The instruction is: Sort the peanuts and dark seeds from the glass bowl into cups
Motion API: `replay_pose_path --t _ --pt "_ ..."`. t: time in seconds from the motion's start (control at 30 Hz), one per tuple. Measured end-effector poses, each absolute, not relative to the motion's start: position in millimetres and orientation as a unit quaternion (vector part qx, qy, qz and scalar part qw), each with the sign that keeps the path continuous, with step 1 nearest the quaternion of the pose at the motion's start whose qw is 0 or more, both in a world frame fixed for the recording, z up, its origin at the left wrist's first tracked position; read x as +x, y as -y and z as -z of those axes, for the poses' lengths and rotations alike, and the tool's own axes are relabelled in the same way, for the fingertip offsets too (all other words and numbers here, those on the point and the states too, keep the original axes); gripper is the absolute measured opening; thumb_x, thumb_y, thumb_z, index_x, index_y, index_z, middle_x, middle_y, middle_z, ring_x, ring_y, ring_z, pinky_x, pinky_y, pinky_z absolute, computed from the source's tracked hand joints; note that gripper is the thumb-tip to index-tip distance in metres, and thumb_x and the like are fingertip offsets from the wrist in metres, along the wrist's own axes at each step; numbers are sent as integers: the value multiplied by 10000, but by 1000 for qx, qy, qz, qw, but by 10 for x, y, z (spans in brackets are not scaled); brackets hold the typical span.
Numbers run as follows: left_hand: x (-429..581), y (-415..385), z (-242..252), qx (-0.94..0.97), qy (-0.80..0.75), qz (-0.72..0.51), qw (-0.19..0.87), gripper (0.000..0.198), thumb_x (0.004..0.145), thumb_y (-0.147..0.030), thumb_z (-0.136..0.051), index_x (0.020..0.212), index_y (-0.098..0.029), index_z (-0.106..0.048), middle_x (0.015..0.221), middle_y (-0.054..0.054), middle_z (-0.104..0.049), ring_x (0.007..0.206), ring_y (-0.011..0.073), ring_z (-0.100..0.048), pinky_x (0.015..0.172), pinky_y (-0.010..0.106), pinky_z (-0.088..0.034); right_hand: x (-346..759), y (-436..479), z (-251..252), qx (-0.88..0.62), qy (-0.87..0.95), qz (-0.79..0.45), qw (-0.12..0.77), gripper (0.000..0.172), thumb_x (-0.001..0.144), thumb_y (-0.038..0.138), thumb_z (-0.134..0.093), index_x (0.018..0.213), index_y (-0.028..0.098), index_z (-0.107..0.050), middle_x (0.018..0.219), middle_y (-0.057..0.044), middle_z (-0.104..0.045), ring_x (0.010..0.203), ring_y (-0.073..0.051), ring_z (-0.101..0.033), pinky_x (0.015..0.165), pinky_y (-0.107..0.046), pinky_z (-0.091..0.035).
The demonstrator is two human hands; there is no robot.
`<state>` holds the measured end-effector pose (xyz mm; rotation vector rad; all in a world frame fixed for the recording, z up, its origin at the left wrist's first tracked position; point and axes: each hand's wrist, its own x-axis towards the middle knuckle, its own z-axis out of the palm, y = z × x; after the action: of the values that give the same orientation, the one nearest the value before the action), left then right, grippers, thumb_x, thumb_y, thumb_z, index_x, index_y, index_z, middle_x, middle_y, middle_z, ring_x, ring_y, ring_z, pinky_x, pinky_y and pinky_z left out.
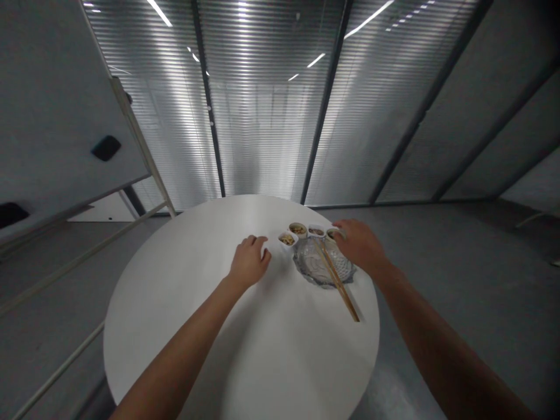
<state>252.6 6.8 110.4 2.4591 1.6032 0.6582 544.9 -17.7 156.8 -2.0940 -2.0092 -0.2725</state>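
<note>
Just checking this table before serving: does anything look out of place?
The wooden chopsticks look somewhat askew: they lie diagonally across the glass plate and over its rim, their lower ends on the white table. The four small white bowls show no visible spills.

The left forearm [175, 344] and right forearm [441, 344] reach forward, bare. The left hand [249, 262] is palm down, its fingers [258, 245] loosely curled, while the right hand [359, 245] arches over, fingertips pointing down and partly hidden.
</note>
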Motion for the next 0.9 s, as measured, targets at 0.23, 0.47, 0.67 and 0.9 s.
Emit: replay_pose_path --t 0.23,0.47,0.67,0.9 --pt "1387 748 -637 787 -588 -176 69 442 1013 -326 -412 1403 -210 -583 1330 133 -647 1215 264 -596 1082 437 -452 4042 1159 -1236 -557 805 -36 203 425 1025 398 -417 1308 216 -676 1356 -107 -679 1293 -289 -578 1145 -443 -400" --pt "1162 1297 -284 798 -597 -75 28 626 1014 -549 -367 1581 -287 -408 1654 105 -370 1543 335 -275 1234 539 -242 3420 1365 -378 -543 830 -100 77 685 1019 591 -392 1602 231 -386 1691 -120 -260 1566 -375 -203 1249 -620 -144" --pt "1180 1320 -293 793 -605 -56 42 681 1009 -587 -346 1619 -286 -337 1689 98 -260 1568 343 -181 1250 568 -180 3437 1366 -298 -543 833 -73 77 703 1025 633 -326 1618 256 -347 1696 -107 -233 1573 -357 -180 1258 -610 -126" --pt "1163 1332 -301 800 -596 -48 41 696 1014 -597 -312 1626 -264 -320 1692 118 -226 1570 334 -159 1253 557 -158 3431 1382 -302 -543 832 -72 86 704 1026 641 -312 1610 253 -366 1695 -113 -243 1573 -355 -182 1258 -608 -125"
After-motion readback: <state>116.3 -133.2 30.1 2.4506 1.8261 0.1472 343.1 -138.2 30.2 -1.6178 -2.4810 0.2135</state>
